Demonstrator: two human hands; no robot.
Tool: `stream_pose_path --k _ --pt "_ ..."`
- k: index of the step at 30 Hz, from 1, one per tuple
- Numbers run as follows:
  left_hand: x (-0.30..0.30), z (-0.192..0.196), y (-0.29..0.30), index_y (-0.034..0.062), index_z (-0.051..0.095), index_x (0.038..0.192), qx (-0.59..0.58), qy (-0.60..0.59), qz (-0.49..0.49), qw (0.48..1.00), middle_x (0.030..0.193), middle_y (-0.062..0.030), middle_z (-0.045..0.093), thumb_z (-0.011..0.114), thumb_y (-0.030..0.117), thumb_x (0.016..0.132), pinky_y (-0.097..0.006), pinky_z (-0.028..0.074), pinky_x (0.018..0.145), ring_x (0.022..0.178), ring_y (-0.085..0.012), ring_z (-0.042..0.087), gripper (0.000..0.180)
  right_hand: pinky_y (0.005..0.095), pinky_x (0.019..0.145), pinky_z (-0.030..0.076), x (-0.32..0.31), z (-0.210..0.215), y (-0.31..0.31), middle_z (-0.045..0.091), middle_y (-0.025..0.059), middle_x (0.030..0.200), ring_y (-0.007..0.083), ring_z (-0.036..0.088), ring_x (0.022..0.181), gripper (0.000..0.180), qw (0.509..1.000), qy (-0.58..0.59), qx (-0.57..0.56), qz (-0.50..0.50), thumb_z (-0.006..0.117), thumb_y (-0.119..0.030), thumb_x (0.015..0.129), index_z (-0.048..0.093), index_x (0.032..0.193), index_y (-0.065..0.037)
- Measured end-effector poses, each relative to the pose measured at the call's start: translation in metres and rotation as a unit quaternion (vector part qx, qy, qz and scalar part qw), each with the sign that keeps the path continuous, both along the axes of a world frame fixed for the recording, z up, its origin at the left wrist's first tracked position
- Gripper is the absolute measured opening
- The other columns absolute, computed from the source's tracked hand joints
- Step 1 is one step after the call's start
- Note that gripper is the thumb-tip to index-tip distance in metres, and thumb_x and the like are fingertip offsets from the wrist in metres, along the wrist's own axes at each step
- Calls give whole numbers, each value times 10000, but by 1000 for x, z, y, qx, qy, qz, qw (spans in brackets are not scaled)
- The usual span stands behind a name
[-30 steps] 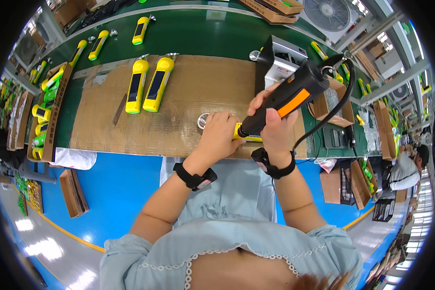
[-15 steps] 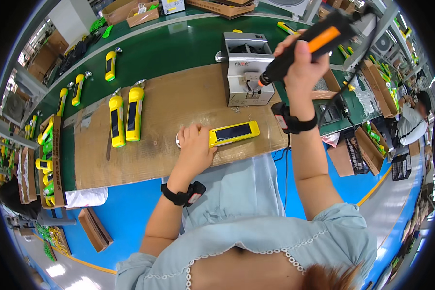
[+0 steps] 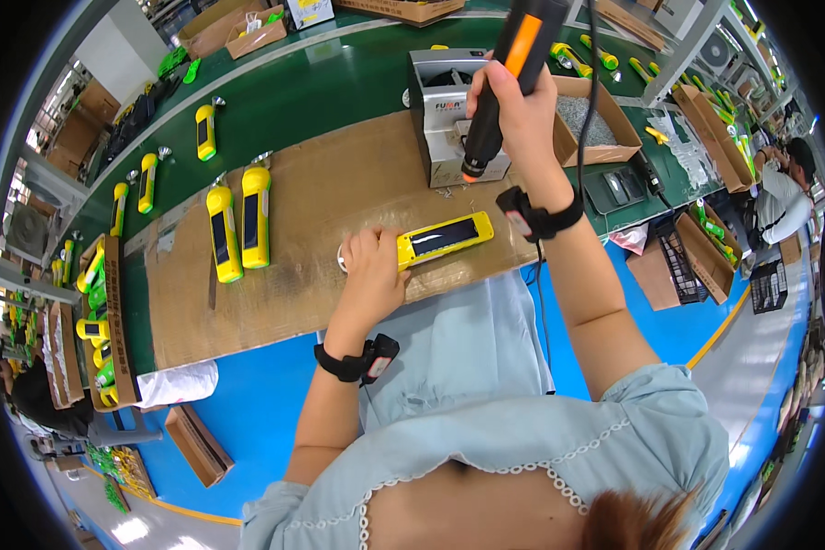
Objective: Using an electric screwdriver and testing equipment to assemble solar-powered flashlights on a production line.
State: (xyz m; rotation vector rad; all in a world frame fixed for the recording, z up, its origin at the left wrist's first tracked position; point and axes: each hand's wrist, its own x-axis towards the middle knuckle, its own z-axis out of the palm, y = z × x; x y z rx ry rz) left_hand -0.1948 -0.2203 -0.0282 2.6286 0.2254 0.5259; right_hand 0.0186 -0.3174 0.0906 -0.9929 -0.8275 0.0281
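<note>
My left hand (image 3: 373, 268) is closed round the head end of a yellow flashlight (image 3: 445, 240), which lies flat on a cardboard sheet (image 3: 330, 183) with its dark panel up. My right hand (image 3: 521, 110) grips a black electric screwdriver (image 3: 491, 128) with an orange stripe. It is held nearly upright, tip down, in front of a grey screw feeder (image 3: 431, 142) and above the free end of the flashlight. Whether a screw sits on the tip is too small to tell. Two more yellow flashlights (image 3: 256, 217) (image 3: 223, 234) lie side by side to the left.
Several flashlights (image 3: 205, 133) stand along the green bench at the far left. A cardboard box of small metal parts (image 3: 605, 128) is right of the feeder. The screwdriver's black cable (image 3: 592, 101) hangs beside my right wrist. A box of flashlights (image 3: 117, 321) stands at the left edge.
My right hand has brought the screwdriver away from the feeder's front, leftward and toward me, and turned it more upright. My left hand stays on the flashlight.
</note>
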Motion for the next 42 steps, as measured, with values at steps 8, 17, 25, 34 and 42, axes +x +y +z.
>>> stream_pose_path --k 8,17,25,34,42 --pt "0 -5 1 53 476 1146 17 -39 6 999 1093 -173 429 719 44 619 -462 281 953 1065 -387 398 580 324 553 499 -69 -18 12 553 125 729 215 579 598 400 995 -15 30 92 625 -298 840 459 1051 -2" --pt "-1 -11 0 34 472 1145 6 -45 15 999 1079 -165 447 709 46 628 -479 263 978 1079 -358 407 569 301 553 493 -81 -37 29 566 118 751 192 578 609 299 998 -14 4 55 585 -226 870 468 1036 -7" --pt "3 -12 4 22 461 1135 -11 -23 11 1000 1072 -162 454 704 58 635 -498 252 987 1078 -348 413 557 300 562 482 -76 -45 35 562 106 735 176 570 603 295 993 -2 -23 114 586 -237 867 479 1008 0" --pt "7 -13 6 20 449 1130 21 4 32 999 1066 -172 461 707 88 643 -550 221 1014 1080 -360 415 556 292 561 471 -81 -43 44 560 99 712 168 564 596 272 992 -3 -52 116 600 -215 856 485 981 -3" --pt "-33 1 -10 -4 516 1022 132 52 152 978 976 -161 508 702 190 645 -571 247 1001 983 -316 493 463 298 547 467 -79 20 -13 538 80 725 176 551 606 510 984 65 133 103 688 -389 765 460 1037 -22"
